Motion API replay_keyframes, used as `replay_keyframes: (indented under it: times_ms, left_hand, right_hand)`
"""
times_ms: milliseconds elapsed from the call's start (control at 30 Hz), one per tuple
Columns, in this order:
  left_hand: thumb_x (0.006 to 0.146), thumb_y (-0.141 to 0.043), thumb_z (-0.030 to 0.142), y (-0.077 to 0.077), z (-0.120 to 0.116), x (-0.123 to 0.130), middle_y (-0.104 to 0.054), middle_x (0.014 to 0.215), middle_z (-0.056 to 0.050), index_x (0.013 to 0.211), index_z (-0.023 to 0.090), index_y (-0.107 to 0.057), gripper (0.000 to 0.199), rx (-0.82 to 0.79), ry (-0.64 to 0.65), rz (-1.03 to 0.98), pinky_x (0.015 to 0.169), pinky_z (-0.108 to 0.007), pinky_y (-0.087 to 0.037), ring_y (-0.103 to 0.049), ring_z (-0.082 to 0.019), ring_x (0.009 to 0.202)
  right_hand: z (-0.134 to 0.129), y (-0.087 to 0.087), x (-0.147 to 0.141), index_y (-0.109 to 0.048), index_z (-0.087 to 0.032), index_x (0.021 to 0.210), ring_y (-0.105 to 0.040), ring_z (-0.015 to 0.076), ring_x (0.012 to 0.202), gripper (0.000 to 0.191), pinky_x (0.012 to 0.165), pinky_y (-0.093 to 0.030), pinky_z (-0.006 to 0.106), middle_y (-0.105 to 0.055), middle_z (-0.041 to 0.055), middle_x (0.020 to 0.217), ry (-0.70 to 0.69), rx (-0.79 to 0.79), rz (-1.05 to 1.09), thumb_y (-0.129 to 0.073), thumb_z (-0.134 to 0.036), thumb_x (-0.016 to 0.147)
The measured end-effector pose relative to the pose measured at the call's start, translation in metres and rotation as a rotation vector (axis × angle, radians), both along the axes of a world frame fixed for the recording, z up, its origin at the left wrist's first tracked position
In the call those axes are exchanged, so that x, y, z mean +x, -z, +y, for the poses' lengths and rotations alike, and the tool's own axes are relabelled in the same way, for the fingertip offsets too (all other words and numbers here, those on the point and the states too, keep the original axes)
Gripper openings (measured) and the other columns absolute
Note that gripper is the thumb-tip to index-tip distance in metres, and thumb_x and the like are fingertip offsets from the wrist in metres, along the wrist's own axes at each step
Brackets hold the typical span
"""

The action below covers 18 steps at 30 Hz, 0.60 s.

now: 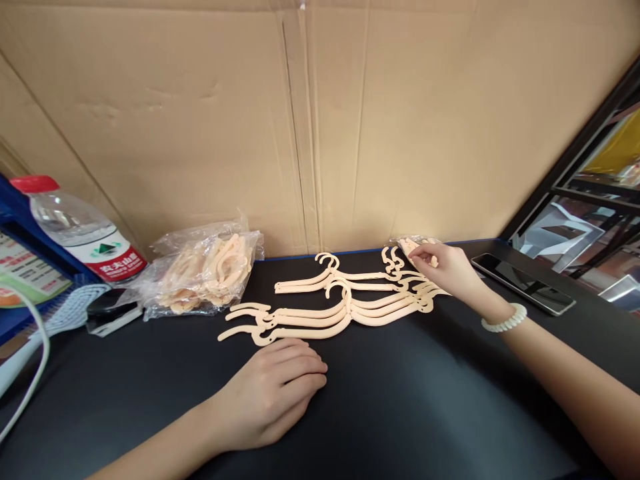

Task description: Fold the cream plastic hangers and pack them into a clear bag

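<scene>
Several peach-coloured folding plastic hangers [310,322] lie in overlapping rows on the black table, hooks pointing toward the back. My left hand [275,393] rests on the table just in front of the nearest hanger, palm down, fingers lying loosely together and holding nothing visible. At the far right end of the rows, my right hand [445,267] reaches over a small clear bag [407,241] with peach pieces in it. Its thumb and forefinger are pinched close to those pieces; what lies between them is hidden. Beside it are hanger parts with small hooks [393,260].
A clear plastic bag of peach hangers [210,270] stands at the back left. Beside it are a red-capped water bottle [90,230], a black object [110,310] and a white cable [43,360]. A phone [523,283] lies right, near a black shelf rack [565,193]. Cardboard [330,120] closes the back.
</scene>
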<state>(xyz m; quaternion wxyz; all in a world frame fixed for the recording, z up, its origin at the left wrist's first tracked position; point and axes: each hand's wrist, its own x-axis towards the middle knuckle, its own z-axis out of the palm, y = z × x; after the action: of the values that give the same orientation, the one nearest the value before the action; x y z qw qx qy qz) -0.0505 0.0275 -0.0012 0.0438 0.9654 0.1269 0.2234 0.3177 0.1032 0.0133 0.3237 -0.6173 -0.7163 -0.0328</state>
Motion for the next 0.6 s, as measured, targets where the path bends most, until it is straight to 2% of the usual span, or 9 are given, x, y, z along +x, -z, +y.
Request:
replay_keyframes:
  times_ms: [133, 333, 467, 600]
  left_hand:
    - [0.089, -0.047, 0.004, 0.000, 0.002, 0.001, -0.070, 0.103, -0.010, 0.111, 0.016, -0.061, 0.028, -0.003, 0.018, -0.032, 0.087, -0.035, -0.054, -0.065, -0.021, 0.093]
    - [0.088, -0.047, 0.004, 0.000, 0.002, -0.001, -0.068, 0.104, -0.010, 0.109, 0.016, -0.060, 0.028, -0.005, 0.016, -0.004, 0.087, -0.035, -0.052, -0.064, -0.022, 0.094]
    - [0.088, -0.047, 0.005, 0.002, 0.001, -0.003, -0.068, 0.105, -0.010, 0.109, 0.017, -0.060, 0.028, -0.008, 0.010, 0.005, 0.087, -0.035, -0.052, -0.064, -0.022, 0.095]
    - [0.089, -0.047, 0.006, 0.004, 0.000, -0.003, -0.069, 0.104, -0.010, 0.110, 0.017, -0.060, 0.027, -0.003, 0.011, -0.004, 0.087, -0.035, -0.051, -0.064, -0.022, 0.094]
  right_hand:
    - [0.009, -0.003, -0.002, -0.072, -0.020, 0.082, -0.065, 0.0190, 0.070, 0.020, 0.067, -0.047, 0.029, -0.072, 0.0025, 0.075, -0.036, -0.079, -0.064, -0.052, -0.023, 0.082]
    - [0.033, -0.024, -0.015, -0.072, -0.021, 0.091, -0.065, 0.0212, 0.093, 0.024, 0.080, -0.047, 0.030, -0.073, 0.0058, 0.096, -0.378, -0.155, -0.418, -0.050, -0.014, 0.085]
    - [0.048, -0.026, -0.026, -0.072, -0.020, 0.102, -0.064, 0.0220, 0.099, 0.031, 0.086, -0.045, 0.030, -0.072, 0.0062, 0.106, -0.496, -0.304, -0.612, -0.056, -0.007, 0.078]
    - [0.047, -0.023, -0.040, -0.071, -0.019, 0.078, -0.063, 0.0224, 0.089, 0.020, 0.084, -0.042, 0.031, -0.072, 0.0073, 0.088, -0.450, -0.271, -0.787, -0.054, -0.008, 0.080]
